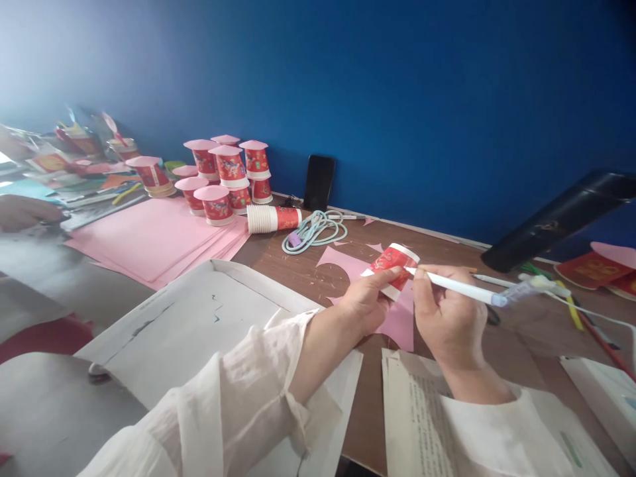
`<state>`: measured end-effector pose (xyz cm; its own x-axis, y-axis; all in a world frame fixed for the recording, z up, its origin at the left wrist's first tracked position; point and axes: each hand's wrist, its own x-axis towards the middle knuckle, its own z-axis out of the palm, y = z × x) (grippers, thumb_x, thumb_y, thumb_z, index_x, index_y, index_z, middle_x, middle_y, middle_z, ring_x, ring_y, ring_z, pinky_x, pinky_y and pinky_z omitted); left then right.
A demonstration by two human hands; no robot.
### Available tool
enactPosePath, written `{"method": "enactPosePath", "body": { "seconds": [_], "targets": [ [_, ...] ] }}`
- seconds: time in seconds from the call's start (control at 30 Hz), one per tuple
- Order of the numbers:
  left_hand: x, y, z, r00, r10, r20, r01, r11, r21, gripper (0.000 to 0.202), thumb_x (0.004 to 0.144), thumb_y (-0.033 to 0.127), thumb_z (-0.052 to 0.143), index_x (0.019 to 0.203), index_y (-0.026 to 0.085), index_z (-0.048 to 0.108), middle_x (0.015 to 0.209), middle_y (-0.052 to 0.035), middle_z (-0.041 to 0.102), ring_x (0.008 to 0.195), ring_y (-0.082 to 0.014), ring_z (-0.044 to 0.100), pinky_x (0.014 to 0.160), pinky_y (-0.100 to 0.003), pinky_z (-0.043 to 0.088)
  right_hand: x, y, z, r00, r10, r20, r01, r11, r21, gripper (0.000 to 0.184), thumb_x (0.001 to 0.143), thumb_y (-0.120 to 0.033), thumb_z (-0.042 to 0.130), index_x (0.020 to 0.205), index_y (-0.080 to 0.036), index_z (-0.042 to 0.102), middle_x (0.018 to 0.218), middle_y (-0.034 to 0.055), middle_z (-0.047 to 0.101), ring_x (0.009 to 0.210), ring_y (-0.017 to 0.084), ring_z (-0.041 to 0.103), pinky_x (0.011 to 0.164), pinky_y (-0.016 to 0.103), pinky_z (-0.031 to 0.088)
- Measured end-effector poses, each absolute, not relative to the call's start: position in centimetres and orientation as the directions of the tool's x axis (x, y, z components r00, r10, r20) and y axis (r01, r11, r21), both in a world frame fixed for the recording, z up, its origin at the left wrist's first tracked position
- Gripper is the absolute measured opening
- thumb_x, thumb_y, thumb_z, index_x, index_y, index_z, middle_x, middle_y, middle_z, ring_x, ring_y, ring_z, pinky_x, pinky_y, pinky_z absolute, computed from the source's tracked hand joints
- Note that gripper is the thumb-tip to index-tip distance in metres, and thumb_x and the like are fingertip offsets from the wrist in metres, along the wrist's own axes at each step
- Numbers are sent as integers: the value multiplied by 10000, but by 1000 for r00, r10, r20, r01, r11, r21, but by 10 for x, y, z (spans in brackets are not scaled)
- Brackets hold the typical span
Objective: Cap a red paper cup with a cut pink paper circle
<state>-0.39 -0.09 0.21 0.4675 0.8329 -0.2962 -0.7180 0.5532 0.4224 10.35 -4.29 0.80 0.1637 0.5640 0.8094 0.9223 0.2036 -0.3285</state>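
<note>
My left hand point(366, 301) is closed around a red and white paper cup point(392, 260), held on its side above the brown table point(293, 271). My right hand point(444, 311) grips a white pen-shaped tool point(460, 287) with a cable at its back end; its tip touches the cup's side. Under both hands lies a pink paper sheet with curved cut-outs point(400, 318).
Finished red cups with pink lids point(226, 173) stand at the back left by a stack of pink paper point(149, 238). A sleeve of cups point(272, 218), a coiled cable point(313, 232), a phone point(318, 181), printed sheets point(417, 411) and another person's hand point(22, 211) are around.
</note>
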Motion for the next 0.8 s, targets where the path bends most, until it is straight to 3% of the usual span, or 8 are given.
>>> {"method": "enactPosePath", "body": {
  "seconds": [0.33,0.5,0.8],
  "targets": [
    [-4,1,-2,483,845,-231,-738,534,412,266,653,149,818,880,154,680,960,-94,726,1113,-283,646,1041,-396,452,106,-44,7,338,527,780,830,223,-510,164,882,-323,615,880,-170,676,785,66,701,703,210,676,683,353,540],
    [-4,1,-3,502,833,-232,-728,552,408,240,662,129,799,865,157,674,951,-87,721,1115,-274,640,1038,-388,454,104,-45,8,260,519,814,845,285,-452,144,873,-294,633,884,-160,685,820,86,711,749,219,685,701,352,540],
    [-3,-2,5,446,850,-280,-743,526,414,120,681,85,740,773,143,690,802,-46,686,915,-188,656,1007,-316,444,98,-42,10,157,488,858,861,358,-362,94,868,-239,653,877,-150,684,835,96,715,794,217,693,736,343,547]
  ]
}}
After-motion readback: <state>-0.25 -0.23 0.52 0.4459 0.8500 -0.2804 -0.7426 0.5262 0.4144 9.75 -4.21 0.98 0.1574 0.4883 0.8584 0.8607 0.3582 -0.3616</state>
